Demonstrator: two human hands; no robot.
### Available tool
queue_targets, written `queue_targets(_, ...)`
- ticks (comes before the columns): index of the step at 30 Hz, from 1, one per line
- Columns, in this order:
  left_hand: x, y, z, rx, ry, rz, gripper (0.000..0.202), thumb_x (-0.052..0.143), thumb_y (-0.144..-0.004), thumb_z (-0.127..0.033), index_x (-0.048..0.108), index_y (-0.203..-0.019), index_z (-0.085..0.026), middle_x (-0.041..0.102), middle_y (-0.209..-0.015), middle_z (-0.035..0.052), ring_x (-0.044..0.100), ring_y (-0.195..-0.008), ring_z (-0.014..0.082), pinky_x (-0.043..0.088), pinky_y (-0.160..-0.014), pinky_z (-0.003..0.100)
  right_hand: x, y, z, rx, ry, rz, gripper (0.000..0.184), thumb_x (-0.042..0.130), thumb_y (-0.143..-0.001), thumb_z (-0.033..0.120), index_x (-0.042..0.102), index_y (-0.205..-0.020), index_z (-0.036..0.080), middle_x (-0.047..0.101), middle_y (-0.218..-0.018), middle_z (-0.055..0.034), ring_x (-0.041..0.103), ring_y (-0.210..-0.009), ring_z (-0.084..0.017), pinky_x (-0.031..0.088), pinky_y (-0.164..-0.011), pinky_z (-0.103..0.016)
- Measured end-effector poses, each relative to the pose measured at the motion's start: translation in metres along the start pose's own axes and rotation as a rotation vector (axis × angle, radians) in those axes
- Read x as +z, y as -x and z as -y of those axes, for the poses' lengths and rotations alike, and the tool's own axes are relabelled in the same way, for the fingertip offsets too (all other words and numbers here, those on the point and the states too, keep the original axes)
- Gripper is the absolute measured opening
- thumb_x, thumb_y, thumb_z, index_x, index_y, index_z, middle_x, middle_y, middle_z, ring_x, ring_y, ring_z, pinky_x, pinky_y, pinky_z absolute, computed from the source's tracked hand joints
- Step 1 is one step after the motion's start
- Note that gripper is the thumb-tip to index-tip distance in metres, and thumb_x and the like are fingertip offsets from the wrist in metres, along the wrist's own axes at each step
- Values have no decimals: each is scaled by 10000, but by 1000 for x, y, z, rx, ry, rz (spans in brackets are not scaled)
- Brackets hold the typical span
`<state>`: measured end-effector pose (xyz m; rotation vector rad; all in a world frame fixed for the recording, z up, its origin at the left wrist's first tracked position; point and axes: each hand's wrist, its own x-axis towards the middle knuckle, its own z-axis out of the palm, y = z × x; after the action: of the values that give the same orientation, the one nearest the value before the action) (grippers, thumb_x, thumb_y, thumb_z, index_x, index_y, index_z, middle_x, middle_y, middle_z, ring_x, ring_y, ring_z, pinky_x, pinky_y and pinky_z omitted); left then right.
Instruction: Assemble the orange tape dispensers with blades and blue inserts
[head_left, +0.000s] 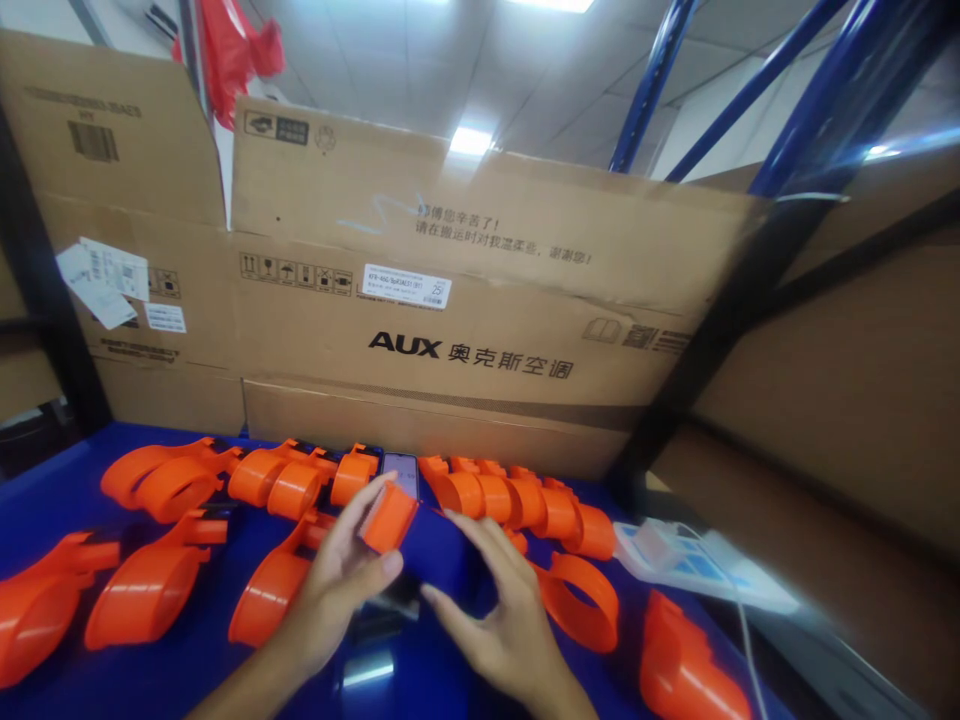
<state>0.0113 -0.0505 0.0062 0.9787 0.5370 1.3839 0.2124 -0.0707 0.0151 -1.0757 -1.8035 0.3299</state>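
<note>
Big brown carton (487,325) stood behind blue worktop (45,505); orange looped pcs (146,595) lay in rows L & R, phone (405,472) btwn. L hand (352,565) was closed on orange end of the held pc (388,518), approx mid-worktop, apparently lifted. R hand (495,600) had thumb + fingers curved round the dark blue area beside it; gripping or not, can't tell (blur). Risk IMO: pc could twist/slip if L pinch was its only support; a drop might knock nearby loops or hit phone. Writing: carton read "AUX 奥克斯空调", higher up "师傅您辛苦了!" + handling request; white label (406,287) showed "KFR-46G" & "25", rest too blurred.
</note>
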Motion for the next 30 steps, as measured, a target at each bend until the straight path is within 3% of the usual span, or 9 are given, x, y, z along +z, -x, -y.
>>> queue_targets(4, 2, -4, -1, 47, -151, -95, 540, 842, -722, -275, 643, -1224, -280, 695, -1222, 62, 620, -1168, 301, 461, -1009, 376, 3, 0, -7, -185, 208, -3, 611, 745, -842, 270, 555, -1421, 323, 662, -1063, -107, 639, -974, -310, 535, -925, -544)
queue_targets(9, 1, -5, -4, 86, -243, -121, 413, 849, -712, -277, 663, -1080, -278, 708, -1049, 20, 646, -1011, 256, 477, -903, 338, 4, 2, -12, -240, 251, 7, 669, 733, -847, 235, 496, -1463, 349, 636, -1147, -115, 622, -1031, -326, 542, -896, -540)
queue_targets(21, -4, 0, 2, 134, -315, -140, 381, 813, -764, -304, 614, -1088, -290, 661, -1000, 1, 605, -971, 229, 454, -890, 313, 4, 3, -8, -248, 248, 13, 717, 734, -847, 222, 452, -1492, 357, 615, -1150, -112, 601, -1057, -331, 536, -903, -529)
queue_targets(27, -4, -2, -1, 121, -319, -145, 405, 830, -746, -304, 631, -1098, -285, 685, -993, 11, 636, -959, 244, 484, -868, 328, 4, 2, -7, -235, 213, -3, 670, 747, -835, 234, 513, -1450, 356, 636, -1151, -107, 609, -1070, -338, 523, -929, -535)
queue_targets(30, -2, -1, -2, 81, -219, -102, 557, 832, -745, -306, 612, -1257, -296, 706, -1183, 65, 647, -1092, 299, 500, -933, 373, 3, 3, -5, -146, 101, -21, 637, 768, -825, 269, 546, -1419, 331, 654, -1195, -103, 615, -1104, -340, 508, -981, -522)
